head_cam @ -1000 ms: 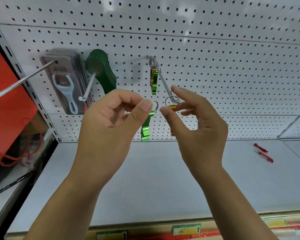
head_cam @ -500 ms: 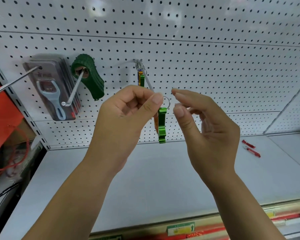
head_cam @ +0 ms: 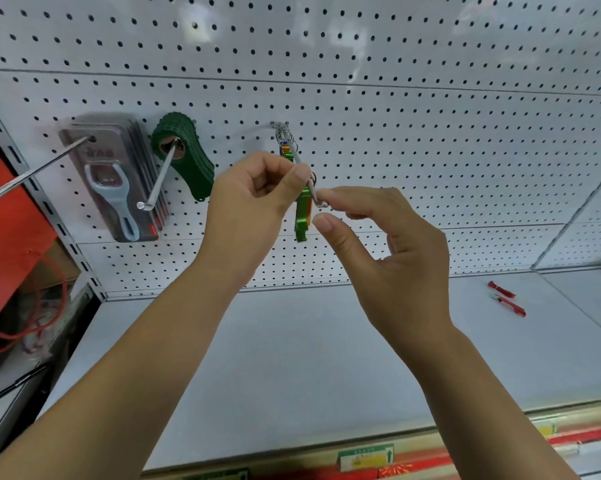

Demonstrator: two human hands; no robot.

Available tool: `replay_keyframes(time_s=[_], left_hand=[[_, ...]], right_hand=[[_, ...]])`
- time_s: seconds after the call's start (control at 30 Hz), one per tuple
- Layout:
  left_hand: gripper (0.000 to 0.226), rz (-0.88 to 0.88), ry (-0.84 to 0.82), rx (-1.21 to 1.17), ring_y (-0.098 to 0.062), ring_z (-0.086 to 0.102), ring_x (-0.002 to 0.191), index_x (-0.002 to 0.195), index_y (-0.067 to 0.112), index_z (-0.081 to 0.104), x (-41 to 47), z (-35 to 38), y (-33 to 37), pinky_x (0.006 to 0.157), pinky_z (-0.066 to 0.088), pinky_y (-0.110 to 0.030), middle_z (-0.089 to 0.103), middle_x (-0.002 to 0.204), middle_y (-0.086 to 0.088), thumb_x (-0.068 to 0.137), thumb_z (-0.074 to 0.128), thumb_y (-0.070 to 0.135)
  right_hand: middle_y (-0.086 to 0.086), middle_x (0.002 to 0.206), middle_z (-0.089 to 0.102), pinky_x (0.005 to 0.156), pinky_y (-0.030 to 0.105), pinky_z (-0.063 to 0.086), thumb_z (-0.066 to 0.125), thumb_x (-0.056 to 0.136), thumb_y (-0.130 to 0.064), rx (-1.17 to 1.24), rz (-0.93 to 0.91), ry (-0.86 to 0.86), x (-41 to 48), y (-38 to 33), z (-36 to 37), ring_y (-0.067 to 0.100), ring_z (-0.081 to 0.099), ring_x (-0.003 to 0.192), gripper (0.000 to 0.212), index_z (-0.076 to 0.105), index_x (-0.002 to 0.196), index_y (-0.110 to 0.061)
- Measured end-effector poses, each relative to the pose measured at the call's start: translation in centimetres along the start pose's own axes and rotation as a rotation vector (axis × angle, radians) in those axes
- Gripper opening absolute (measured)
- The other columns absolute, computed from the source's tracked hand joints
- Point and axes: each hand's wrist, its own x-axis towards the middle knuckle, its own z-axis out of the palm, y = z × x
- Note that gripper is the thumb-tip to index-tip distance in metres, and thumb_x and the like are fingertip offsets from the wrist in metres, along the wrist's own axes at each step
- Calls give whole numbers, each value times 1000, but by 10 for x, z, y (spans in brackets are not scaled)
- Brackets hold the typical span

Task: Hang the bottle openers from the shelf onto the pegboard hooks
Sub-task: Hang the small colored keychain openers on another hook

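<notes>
White pegboard (head_cam: 430,150) fills the view from 9 o'clock over 12 to 3 o'clock, and a pale grey shelf (head_cam: 292,358) runs below it towards 6 o'clock. A red bag (head_cam: 11,237) with a cord handle stands past the shelf's end at 9 o'clock, cut off by the frame.

2 bare forearms rise from 7 and 5 o'clock and meet at the centre. The left hand (head_cam: 254,206) pinches the key ring of a green bottle opener (head_cam: 302,220) between thumb and forefinger; the opener hangs straight down from that ring. The right hand (head_cam: 396,251) grasps nothing: its forefinger tip touches the upturned end of the centre hook (head_cam: 293,150), its thumb lies apart below, and the other fingers are loosely curled.

At 10 o'clock, a stack of blister packs (head_cam: 119,188) with a pale blue opener in front hangs on 1 hook, and a bunch of dark green openers (head_cam: 188,168) hangs on the next, just beside it. A few coloured openers (head_cam: 285,150) hang at the back of the centre hook, mostly hidden by the left hand.

The ring seems to sit round the hook's rod near its tip, though the fingers cover that spot. A sliver of an orange opener (head_cam: 310,211) shows behind the green one. 2 small red items (head_cam: 506,299) lie on the shelf at 3 o'clock, too small to name. Price labels (head_cam: 366,457) line the shelf edge at 6 o'clock
</notes>
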Motion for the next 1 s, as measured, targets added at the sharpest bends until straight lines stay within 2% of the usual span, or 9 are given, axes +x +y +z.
replay_keyframes(time_s=[0.13,0.2,0.33,0.5,0.67,0.77,0.9,1.0], left_hand=[[12,1,39,74,-11,63,75,80,22,68,30,-1,-11,70,53,-22,71,79,1,91,73,23],[14,-6,52,121,-13,63,77,79,25,66,46,-2,-17,71,53,-20,71,83,-5,91,73,25],[12,16,20,158,-15,64,80,87,14,67,71,-5,-28,79,56,-30,73,93,-18,92,71,24],[10,31,10,178,-24,67,86,84,21,68,86,-6,-37,87,57,-39,73,99,-20,92,71,27],[14,30,5,217,-30,69,98,82,24,67,95,-6,-42,87,57,-32,74,97,-14,93,70,30],[14,30,2,230,-29,70,96,84,20,67,98,-7,-44,87,57,-33,74,95,-12,94,69,30],[17,36,-4,247,-25,69,89,89,14,68,100,-7,-46,81,56,-25,74,96,-13,95,67,30],[19,52,0,290,-22,64,82,87,16,68,101,-6,-46,80,55,-30,72,95,-17,96,66,33]], right_hand=[[-7,103,73,88,13,44,75,89,-21,-15,26,-8,3,-3,0,3,64,98,17,75,104,-14],[-9,101,73,87,13,44,75,88,-22,-22,38,-5,4,-5,-1,3,65,97,16,75,103,-15],[-13,99,71,87,11,44,76,88,-23,-14,64,-10,3,-6,0,3,64,97,16,75,103,-17],[-12,100,71,87,13,45,77,87,-22,-12,66,-16,3,-6,0,3,63,97,17,75,103,-17],[-20,97,67,86,11,44,76,88,-23,-55,34,-19,6,-6,0,2,64,97,15,74,102,-17],[-19,97,67,85,13,46,75,88,-23,-60,26,-9,5,-6,1,2,64,97,15,74,102,-17],[-15,98,69,86,16,48,75,89,-22,-45,37,-3,3,-5,2,3,64,97,14,74,102,-16],[-15,98,69,86,16,47,75,89,-21,-44,43,-4,4,-5,2,4,64,97,14,74,102,-17]])
